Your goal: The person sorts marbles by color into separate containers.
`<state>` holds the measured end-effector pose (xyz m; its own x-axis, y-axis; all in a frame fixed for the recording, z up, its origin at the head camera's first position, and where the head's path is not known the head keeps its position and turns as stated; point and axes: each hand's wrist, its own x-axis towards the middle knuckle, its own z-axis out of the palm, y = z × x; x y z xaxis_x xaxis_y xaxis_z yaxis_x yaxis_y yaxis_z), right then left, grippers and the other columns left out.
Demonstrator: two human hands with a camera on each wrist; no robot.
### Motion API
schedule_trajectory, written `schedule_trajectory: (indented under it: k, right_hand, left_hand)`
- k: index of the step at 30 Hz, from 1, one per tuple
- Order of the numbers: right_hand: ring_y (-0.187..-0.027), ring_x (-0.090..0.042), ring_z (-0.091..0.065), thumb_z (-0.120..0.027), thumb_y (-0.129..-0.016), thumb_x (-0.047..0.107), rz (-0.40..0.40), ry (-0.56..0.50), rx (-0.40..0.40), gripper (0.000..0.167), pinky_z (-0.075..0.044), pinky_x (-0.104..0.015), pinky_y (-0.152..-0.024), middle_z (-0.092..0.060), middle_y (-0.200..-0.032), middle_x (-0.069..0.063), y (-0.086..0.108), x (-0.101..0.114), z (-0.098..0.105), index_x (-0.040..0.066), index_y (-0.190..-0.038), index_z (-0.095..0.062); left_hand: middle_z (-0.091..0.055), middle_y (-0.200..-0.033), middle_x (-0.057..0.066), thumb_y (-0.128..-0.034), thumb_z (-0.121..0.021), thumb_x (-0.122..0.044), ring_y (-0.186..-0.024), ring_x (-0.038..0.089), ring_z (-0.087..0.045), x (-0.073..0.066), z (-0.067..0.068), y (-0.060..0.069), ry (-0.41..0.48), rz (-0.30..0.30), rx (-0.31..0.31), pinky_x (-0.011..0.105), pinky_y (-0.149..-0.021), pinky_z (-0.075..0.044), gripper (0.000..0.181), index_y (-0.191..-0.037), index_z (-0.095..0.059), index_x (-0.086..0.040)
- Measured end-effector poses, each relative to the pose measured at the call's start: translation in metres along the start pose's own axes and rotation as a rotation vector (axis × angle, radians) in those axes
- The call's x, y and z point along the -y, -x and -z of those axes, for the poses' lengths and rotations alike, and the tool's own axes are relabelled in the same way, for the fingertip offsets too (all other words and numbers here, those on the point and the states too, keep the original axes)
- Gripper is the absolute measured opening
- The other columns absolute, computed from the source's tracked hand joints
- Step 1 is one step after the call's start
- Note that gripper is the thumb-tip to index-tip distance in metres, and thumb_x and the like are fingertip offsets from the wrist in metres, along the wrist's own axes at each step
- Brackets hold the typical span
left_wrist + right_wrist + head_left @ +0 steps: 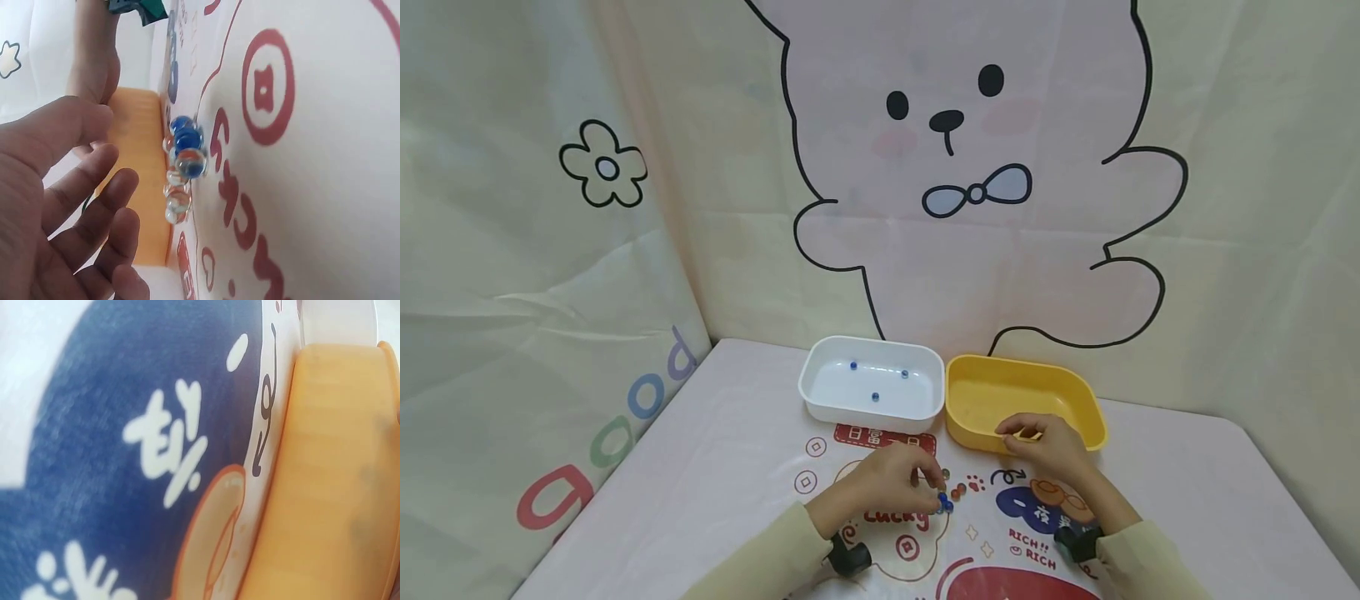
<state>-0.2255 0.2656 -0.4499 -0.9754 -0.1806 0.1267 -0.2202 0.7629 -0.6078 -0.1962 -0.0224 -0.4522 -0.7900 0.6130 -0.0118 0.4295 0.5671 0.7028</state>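
A small cluster of glass marbles, with blue marbles (947,504) in front and orange marbles (958,492) behind, lies on the printed tabletop. Right beside it is my left hand (891,479); in the left wrist view its loosely bent fingers (119,194) stand apart from the marbles (187,140), holding nothing. My right hand (1051,443) is over the near rim of the yellow tray (970,429), thumb and fingers brought together. Whether anything is between those fingertips is too small to see. The right wrist view shows mostly the yellow tray's side (331,469).
A white tray (850,414) stands against the yellow one on its left, with a few blue marbles (876,397) spread over its bottom. Behind both trays hangs a cloth backdrop (745,275) with a bear drawing. The tabletop (1180,467) carries printed words and pictures.
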Motion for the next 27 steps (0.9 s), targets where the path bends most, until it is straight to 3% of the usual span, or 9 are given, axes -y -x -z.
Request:
schedule_trajectory:
  k: [10,14,19,27]
  right_hand:
    - [-0.091,-0.015,-0.057,-0.072,-0.085,0.034,0.008,0.002,-0.008,0.009,-0.048,-0.034,-0.081,-0.070,-0.098,0.008,0.000,-0.002,-0.001,0.030,-0.093,-0.073]
    - [-0.090,-0.015,-0.058,-0.072,-0.085,0.034,0.007,0.002,-0.008,0.008,-0.048,-0.034,-0.081,-0.070,-0.097,0.008,-0.001,-0.002,-0.001,0.030,-0.093,-0.073]
    - [-0.090,-0.014,-0.058,-0.072,-0.085,0.033,0.012,0.004,-0.009,0.007,-0.048,-0.033,-0.081,-0.070,-0.096,0.009,0.000,-0.002,-0.002,0.030,-0.092,-0.073]
    - [-0.090,-0.013,-0.058,-0.072,-0.085,0.034,0.023,0.009,-0.009,0.007,-0.049,-0.030,-0.080,-0.070,-0.096,0.010,0.000,-0.003,-0.002,0.031,-0.092,-0.073]
  left_hand:
    - [-0.065,-0.081,-0.019,-0.0738,-0.080,-0.024,-0.059,-0.001,-0.050,-0.001,-0.012,-0.006,-0.071,-0.047,0.029,0.018,-0.054,-0.042,0.013,-0.083,-0.072,-0.028]
    - [-0.061,-0.073,-0.019,-0.0742,-0.080,-0.025,-0.056,0.001,-0.050,-0.001,-0.015,-0.007,-0.080,-0.020,0.030,0.020,-0.050,-0.042,0.012,-0.080,-0.070,-0.029]
    - [-0.061,-0.073,-0.018,-0.0740,-0.080,-0.025,-0.054,0.002,-0.051,-0.002,-0.017,-0.007,-0.077,0.024,0.034,0.021,-0.049,-0.042,0.014,-0.077,-0.068,-0.030]
    - [-0.061,-0.074,-0.018,-0.0733,-0.081,-0.022,-0.061,0.000,-0.052,-0.002,-0.018,-0.009,-0.083,0.029,0.048,0.020,-0.054,-0.040,0.016,-0.076,-0.068,-0.030]
